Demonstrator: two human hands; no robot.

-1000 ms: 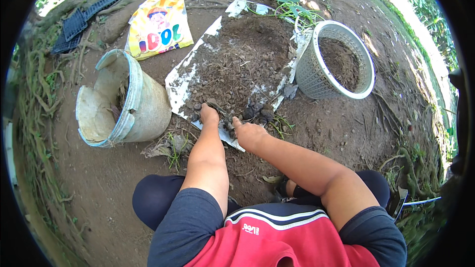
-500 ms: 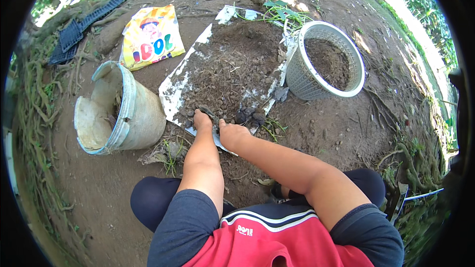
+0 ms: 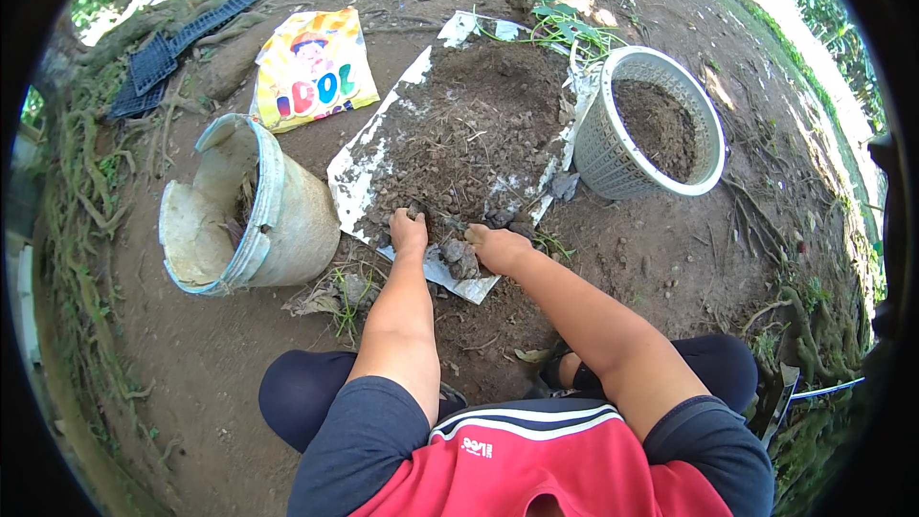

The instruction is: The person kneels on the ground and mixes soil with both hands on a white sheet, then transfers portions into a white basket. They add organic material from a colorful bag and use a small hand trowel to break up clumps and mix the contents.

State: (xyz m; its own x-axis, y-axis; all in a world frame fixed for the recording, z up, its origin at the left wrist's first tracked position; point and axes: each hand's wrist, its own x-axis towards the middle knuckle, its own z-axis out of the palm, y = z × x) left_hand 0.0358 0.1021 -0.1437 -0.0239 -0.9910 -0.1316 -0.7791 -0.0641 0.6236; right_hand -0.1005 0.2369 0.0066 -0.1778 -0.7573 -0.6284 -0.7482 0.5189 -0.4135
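A heap of dark soil (image 3: pixel 469 134) with small clods and dry bits of root lies on a white, dirt-smeared sheet (image 3: pixel 359 177) on the ground. At the heap's near left edge my left hand (image 3: pixel 409 231) is closed, its fingertips around a dark soil clod (image 3: pixel 417 208). My right hand (image 3: pixel 499 248) is at the near right edge, fingers bent together against the soil; whatever they hold is hidden. Between the hands, near the sheet's front corner, sits a larger greyish clod (image 3: pixel 459 258). More dark clods (image 3: pixel 500 217) lie just beyond my right hand.
A broken whitish bucket (image 3: pixel 297 230) leans over at the left. A grey-white perforated basket (image 3: pixel 598 158) partly filled with soil stands at the right. Behind the bucket lie a yellow plastic bag (image 3: pixel 349 96) and black seedling trays (image 3: pixel 153 64). Tree roots (image 3: pixel 72 230) border the ground.
My hands have moved apart, the right one shifting rightward. The greyish clod now shows between them at the sheet's front. The whole view has shifted slightly.
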